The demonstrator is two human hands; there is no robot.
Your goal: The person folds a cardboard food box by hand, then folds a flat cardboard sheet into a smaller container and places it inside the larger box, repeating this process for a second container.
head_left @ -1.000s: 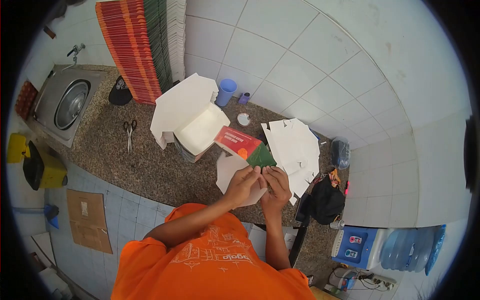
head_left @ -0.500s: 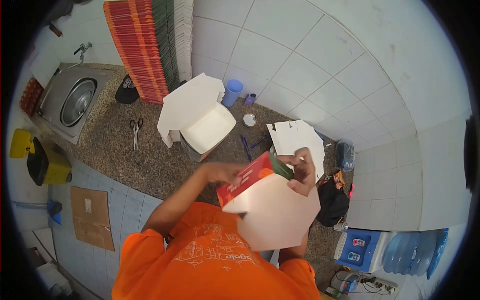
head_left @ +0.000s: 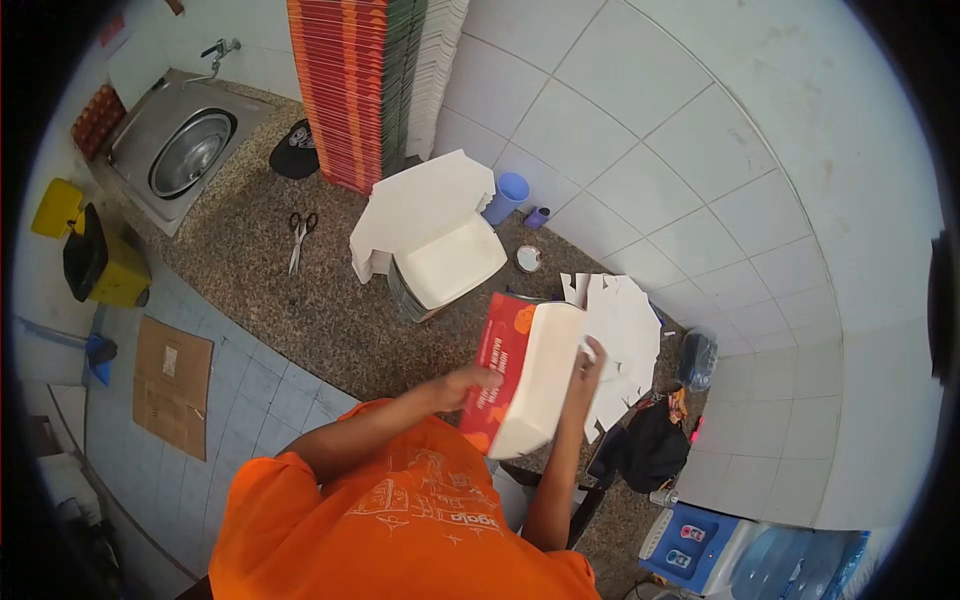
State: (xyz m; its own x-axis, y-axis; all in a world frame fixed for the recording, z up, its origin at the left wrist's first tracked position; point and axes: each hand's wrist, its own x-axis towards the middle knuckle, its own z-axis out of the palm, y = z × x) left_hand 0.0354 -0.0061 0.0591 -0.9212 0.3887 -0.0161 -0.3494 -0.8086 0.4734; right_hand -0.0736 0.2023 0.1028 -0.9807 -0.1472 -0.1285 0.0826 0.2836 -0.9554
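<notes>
At one counter (head_left: 290,305), the left hand (head_left: 468,387) grasps one red box (head_left: 528,370) — the right hand's (head_left: 584,372) grip is unclear.

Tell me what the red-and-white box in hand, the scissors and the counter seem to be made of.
Red-and-white box: likely thin paperboard, smooth, with printing on red and plain white beside it. Scissors: the blades look like bright, shiny metal; the dark handles are probably plastic, too small to confirm. Counter: granite or similar stone, judging by its brown speckle.
</notes>
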